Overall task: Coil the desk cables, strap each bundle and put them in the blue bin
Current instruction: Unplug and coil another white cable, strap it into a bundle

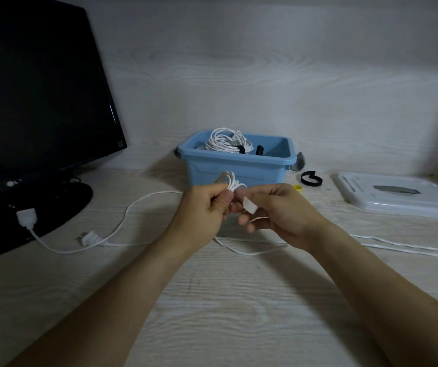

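1. The blue bin (pixel 239 165) stands on the desk (pixel 212 313); a strapped white bundle (pixel 225 143) lies inside it.
2. Just before the bin, the left hand (pixel 202 210) curls round a small white cable coil (pixel 232 182).
3. The right hand (pixel 281 215), beside it, pinches a white strap (pixel 249 206).
4. A black strap (pixel 310 178) lies right of the bin.

Both forearms are stretched forward, the left hand (pixel 207 205) and right hand (pixel 278 210) held close together with fingers curled.
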A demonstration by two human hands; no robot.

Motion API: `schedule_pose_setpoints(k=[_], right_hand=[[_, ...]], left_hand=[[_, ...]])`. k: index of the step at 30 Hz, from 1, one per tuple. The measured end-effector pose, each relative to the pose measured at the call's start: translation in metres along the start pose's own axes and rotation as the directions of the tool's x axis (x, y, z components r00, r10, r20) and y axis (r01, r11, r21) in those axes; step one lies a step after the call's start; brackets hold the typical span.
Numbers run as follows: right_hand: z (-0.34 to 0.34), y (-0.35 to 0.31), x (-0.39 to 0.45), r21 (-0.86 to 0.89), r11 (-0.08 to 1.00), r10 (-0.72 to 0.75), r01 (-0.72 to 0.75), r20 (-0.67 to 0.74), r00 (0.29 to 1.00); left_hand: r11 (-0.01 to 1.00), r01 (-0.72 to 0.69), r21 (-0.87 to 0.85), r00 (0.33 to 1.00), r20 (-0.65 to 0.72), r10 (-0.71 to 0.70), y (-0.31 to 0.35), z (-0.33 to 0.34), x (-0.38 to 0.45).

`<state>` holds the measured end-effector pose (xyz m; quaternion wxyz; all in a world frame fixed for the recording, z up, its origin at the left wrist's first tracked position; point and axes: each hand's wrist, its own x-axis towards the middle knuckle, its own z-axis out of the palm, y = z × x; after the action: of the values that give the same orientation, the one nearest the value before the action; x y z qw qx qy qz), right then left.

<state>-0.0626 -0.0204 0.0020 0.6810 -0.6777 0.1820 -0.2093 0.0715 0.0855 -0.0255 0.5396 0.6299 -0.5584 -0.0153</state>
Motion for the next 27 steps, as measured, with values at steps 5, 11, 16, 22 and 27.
schedule_pose_setpoints(k=[5,11,16,22,27], right_hand=[[0.004,0.002,0.000,0.004,1.000,-0.012,0.012,0.015,1.000],[0.004,0.001,0.001,0.096,0.993,0.058,-0.062,0.044,0.997],[0.004,0.002,0.001,0.128,0.976,0.152,-0.175,0.174,0.973],[0.002,0.005,0.002,0.345,0.875,0.241,-0.339,0.296,0.924],[0.005,0.006,0.001,0.375,0.845,0.282,-0.382,0.296,0.913]], left_hand=[[0.998,0.020,-0.057,0.999,0.046,-0.018,0.002,-0.007,0.000],[0.963,0.141,-0.230,0.987,0.112,-0.118,0.004,-0.011,0.001],[0.949,0.216,-0.231,0.967,0.185,-0.176,0.002,-0.012,0.001],[0.969,0.185,-0.162,0.976,0.143,-0.163,0.002,-0.015,0.004],[0.985,0.137,-0.102,0.985,0.120,-0.125,0.005,-0.011,0.001]])
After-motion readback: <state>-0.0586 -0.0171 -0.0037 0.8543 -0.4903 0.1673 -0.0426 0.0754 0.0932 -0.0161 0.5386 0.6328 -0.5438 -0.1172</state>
